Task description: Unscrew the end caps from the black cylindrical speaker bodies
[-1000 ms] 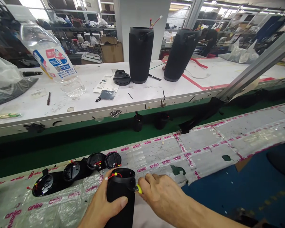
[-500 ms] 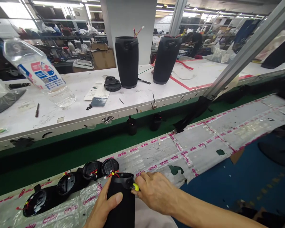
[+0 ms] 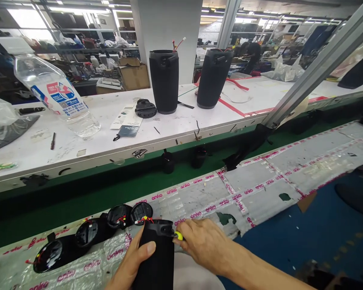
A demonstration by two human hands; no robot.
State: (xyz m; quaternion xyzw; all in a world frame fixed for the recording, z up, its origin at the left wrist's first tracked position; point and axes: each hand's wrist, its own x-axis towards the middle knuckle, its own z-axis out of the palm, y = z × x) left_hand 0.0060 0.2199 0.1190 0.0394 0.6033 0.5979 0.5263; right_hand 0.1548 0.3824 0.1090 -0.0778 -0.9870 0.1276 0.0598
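At the bottom middle of the frame, the left hand point(image 3: 133, 257) wraps the black speaker shell point(image 3: 155, 257), fingers pressed around its side; the right hand point(image 3: 204, 243) pinches a small yellow part point(image 3: 178, 235) at the rim. The shell looks stiff and light, its fabric skin giving good grip, so mid-body is best. Loose discs point(image 3: 90, 231) crowd the left; the counter point(image 3: 260, 181) to the right is freer.
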